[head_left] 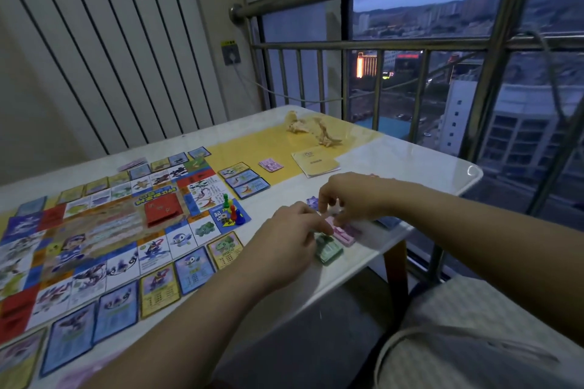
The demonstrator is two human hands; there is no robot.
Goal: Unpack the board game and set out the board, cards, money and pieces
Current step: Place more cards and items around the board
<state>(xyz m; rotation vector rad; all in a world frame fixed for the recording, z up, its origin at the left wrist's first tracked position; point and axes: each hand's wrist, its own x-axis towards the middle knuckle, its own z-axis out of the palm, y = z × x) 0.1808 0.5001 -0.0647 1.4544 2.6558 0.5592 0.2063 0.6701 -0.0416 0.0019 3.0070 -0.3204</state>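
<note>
Money sorting is happening at the desk [410, 167] edge, right of the board [94, 230]. The pink money stack [346, 234] is lying flat btw both hands. Its long axis is running diagonally, far-left to near-right, w/ the far-left end pointing toward the pawns [232, 210] on the board corner.

R hand [350, 197] is hovering over the stack's far end, fingers curled down and pinching at it, prob. the top note (blurred, so not certain). L hand [290, 230] is coming in from the near-left, forefinger reaching to the stack's left end; can't tell if it's gripping or just touching.

R hand is the nearer one and is sitting right above, so a lift or peel is looking like its job, L hand steadying.

The green money stack [329, 250] is sitting just beside the pink one on the near side, roughly parallel. Purple notes [313, 201] are lying just beyond the L fingertips.
</note>
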